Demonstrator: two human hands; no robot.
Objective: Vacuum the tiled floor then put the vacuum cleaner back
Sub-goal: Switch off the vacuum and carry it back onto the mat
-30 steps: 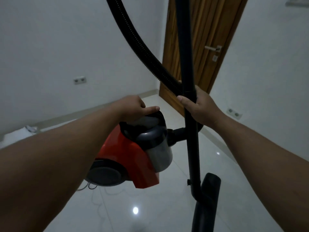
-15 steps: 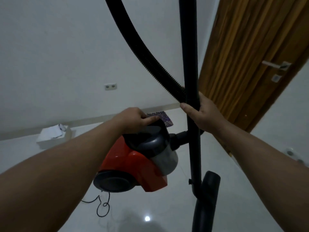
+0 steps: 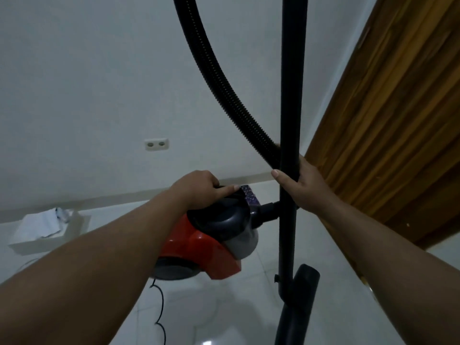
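A red and dark grey canister vacuum cleaner point(image 3: 199, 247) hangs above the white tiled floor point(image 3: 224, 319). My left hand point(image 3: 199, 189) is closed around its black top handle. My right hand point(image 3: 302, 184) grips the upright black wand point(image 3: 290, 95) together with the ribbed black hose point(image 3: 219, 78), which arches up out of view. The floor nozzle point(image 3: 296, 310) hangs at the wand's lower end. A black power cord point(image 3: 159, 302) dangles from the canister's rear.
A wooden door point(image 3: 388, 125) stands close on the right. A white wall with a double socket point(image 3: 156, 144) is ahead. A white box with paper point(image 3: 47, 227) sits on the floor at left. A small patterned mat point(image 3: 250, 196) lies by the wall.
The view has swung left and closer to the wall and door. The canister and wand stay in my hands, and the white box and mat have come into sight.
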